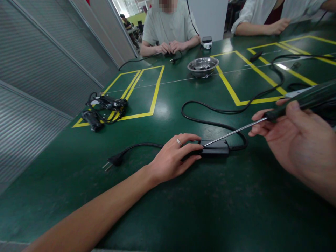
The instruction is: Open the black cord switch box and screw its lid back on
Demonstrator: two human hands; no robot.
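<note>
adapter [216, 148] — one end gripped by left hand [172, 154] — lies left of right hand [301, 141], which grips a screwdriver [274, 113]

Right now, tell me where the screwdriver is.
In the head view, the screwdriver is on the right, in the right hand, its shaft slanting left to the black power adapter at the left hand.

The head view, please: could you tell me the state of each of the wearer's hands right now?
Left hand: closed on the black box, holding its left end.
Right hand: holding the screwdriver by its handle.
</note>
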